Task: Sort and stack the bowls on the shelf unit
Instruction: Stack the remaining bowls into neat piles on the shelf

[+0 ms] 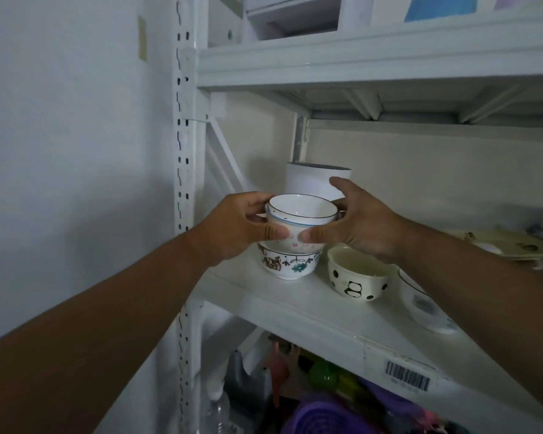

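From the head camera I see both hands gripping a nested bowl pair [301, 219], mouths up: left hand [242, 227] and right hand [358, 222] curl round its sides. It sits in a floral bowl [287, 264] on the white metal shelf [295, 305]. Right of that bowl stands a glossy panda bowl [356, 281]; behind, a white cylinder [311, 180].

Five bowls on the middle shelf [295, 308]: two nested white bowls [301, 217] above a floral bowl [287, 266], one panda bowl [356, 281], one black-rimmed white bowl [423, 311]. One white cylindrical canister [311, 180]. One barcode label [407, 376]. Two hands: left hand [239, 228], right hand [361, 220].
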